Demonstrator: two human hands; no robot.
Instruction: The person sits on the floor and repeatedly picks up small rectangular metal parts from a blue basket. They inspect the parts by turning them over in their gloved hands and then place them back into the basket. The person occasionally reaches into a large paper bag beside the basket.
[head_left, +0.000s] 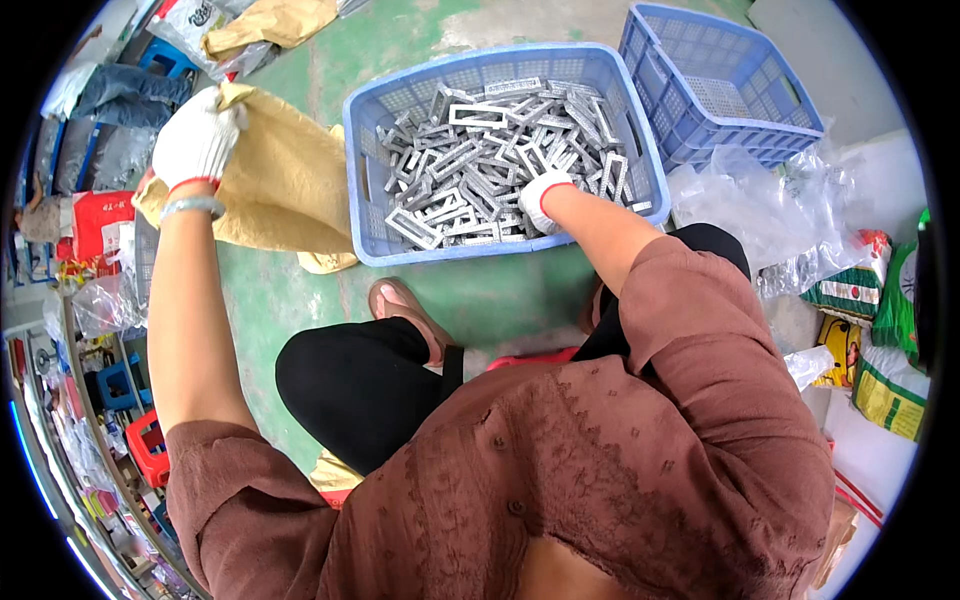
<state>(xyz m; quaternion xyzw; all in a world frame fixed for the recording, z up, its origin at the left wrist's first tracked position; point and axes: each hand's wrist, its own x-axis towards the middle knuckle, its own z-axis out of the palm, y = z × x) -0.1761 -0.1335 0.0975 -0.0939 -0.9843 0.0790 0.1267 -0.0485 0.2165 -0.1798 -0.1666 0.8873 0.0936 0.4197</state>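
Observation:
My left hand (200,140), in a white knit glove, is closed on the upper edge of a tan woven sack (285,170) and holds it up left of the basket. The sack hangs down beside the basket's left wall. My right hand (543,200), gloved too, reaches into a blue plastic basket (352,170) at its near right side. There it touches a heap of silver rectangular metal frames (460,160). Its fingers point down among the pieces and are mostly hidden, so their grip does not show.
An open blue crate (720,95) stands behind the basket's right side, with clear plastic bags (745,205) beside it. Colourful packed bags (885,385) lie at far right. Cluttered shelves (100,430) and a red stool (148,448) line the left. Green floor (270,300) surrounds my feet.

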